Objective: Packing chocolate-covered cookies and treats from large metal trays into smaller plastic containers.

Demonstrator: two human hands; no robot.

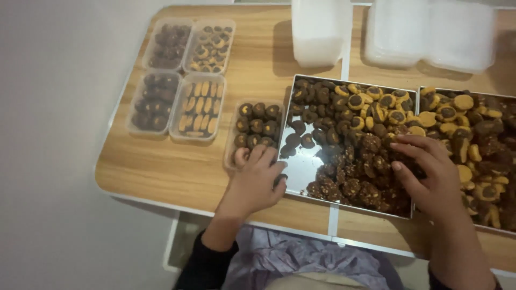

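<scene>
My left hand (257, 177) rests on the near end of a small clear plastic container (231, 140) partly filled with dark round cookies (257, 124); its fingers curl over the cookies and seem to press one down. My right hand (427, 174) reaches into a shiny metal tray (301, 161) heaped with dark chocolate and yellow-and-brown cookies (359, 115), with the fingertips closed on a dark cookie in the pile. A second metal tray (457, 91) of mixed cookies lies to the right, partly under my right wrist.
Several filled clear containers (180, 80) sit at the table's far left in two pairs. Stacks of translucent plastic lids and boxes (320, 32) stand at the back, with another stack (430, 32) on the right. The wooden table edge (161, 201) runs near my lap.
</scene>
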